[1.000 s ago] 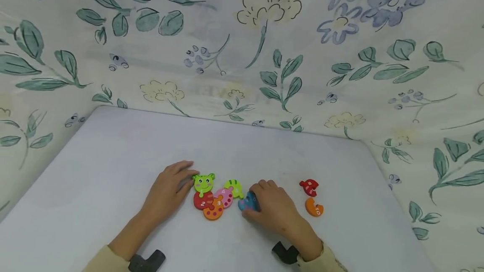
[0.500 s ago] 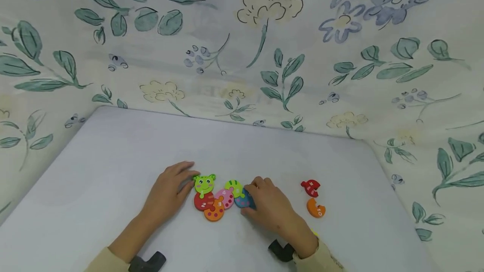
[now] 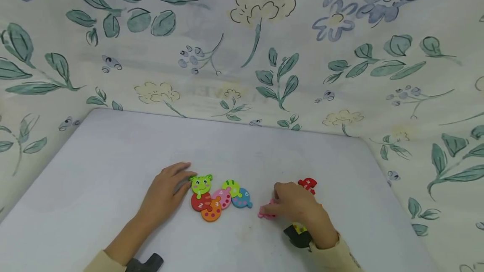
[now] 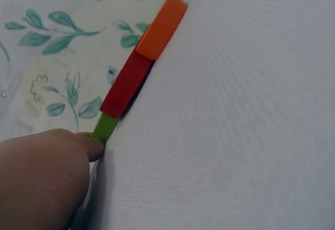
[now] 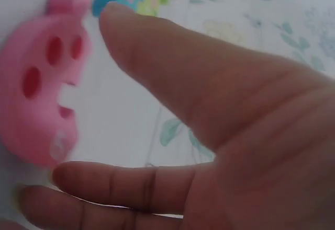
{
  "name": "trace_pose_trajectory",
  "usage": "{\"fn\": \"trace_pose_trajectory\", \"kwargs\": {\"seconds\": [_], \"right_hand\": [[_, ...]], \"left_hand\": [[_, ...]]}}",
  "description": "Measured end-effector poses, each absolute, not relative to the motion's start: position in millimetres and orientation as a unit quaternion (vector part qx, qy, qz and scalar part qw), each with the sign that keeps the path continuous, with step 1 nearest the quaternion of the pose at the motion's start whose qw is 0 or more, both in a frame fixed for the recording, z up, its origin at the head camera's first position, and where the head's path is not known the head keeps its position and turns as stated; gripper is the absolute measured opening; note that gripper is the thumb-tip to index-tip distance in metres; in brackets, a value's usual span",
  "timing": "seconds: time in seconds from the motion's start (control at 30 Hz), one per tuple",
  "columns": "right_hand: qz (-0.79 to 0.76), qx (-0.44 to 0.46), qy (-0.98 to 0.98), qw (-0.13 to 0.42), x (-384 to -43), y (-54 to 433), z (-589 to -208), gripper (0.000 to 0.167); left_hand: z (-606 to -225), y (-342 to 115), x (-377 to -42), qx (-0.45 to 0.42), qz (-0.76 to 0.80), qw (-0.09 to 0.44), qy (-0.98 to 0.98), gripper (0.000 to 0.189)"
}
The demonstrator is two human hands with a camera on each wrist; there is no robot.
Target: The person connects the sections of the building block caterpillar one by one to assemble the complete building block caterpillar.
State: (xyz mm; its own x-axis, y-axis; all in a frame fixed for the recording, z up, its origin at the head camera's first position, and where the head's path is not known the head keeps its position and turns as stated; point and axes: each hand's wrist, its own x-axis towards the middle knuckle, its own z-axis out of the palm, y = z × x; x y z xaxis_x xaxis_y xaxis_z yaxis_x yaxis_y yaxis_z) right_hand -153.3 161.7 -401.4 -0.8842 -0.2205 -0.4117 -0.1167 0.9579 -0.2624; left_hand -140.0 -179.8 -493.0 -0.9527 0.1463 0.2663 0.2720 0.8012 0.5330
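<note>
Joined number puzzle pieces form a caterpillar on the white table: a green smiling head (image 3: 201,184), a red 2 piece (image 3: 201,202), an orange 3 piece (image 3: 211,212), a pink 4 piece (image 3: 223,198), a green 5 piece (image 3: 231,188) and a blue 6 piece (image 3: 242,199). My left hand (image 3: 165,193) rests beside the head, its fingertips touching that edge. My right hand (image 3: 296,205) reaches over a separate pink puzzle piece (image 5: 39,89) with red dots. Thumb and fingers are spread about it, the thumb apart from it.
A loose red piece (image 3: 307,184) lies beyond the right hand. A yellow piece (image 3: 300,228) is partly hidden under the right wrist by a black wrist device (image 3: 298,237). An orange piece is almost covered by the hand. Floral cloth (image 3: 211,45) stands behind the table.
The blue 6 piece was joined to the green 5 piece and let go. My right hand then moved right to the pink piece. The left hand stays by the head.
</note>
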Motion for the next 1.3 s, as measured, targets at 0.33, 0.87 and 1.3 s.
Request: {"fn": "trace_pose_trajectory", "kwargs": {"seconds": [0.33, 0.87, 1.3], "right_hand": [[-0.102, -0.097, 0.963, 0.228, -152, 163, -409, 0.055], [-0.293, -0.191, 0.911, 0.221, -128, 232, -404, 0.028], [-0.144, 0.018, 0.965, 0.218, -97, 232, -413, 0.054]], "left_hand": [[-494, -176, -143, -0.117, -0.304, 0.104, -0.940, 0.032], [-492, -182, -143, -0.120, -0.302, 0.123, -0.938, 0.032], [-493, -178, -140, -0.113, -0.309, 0.101, -0.939, 0.030]]}}
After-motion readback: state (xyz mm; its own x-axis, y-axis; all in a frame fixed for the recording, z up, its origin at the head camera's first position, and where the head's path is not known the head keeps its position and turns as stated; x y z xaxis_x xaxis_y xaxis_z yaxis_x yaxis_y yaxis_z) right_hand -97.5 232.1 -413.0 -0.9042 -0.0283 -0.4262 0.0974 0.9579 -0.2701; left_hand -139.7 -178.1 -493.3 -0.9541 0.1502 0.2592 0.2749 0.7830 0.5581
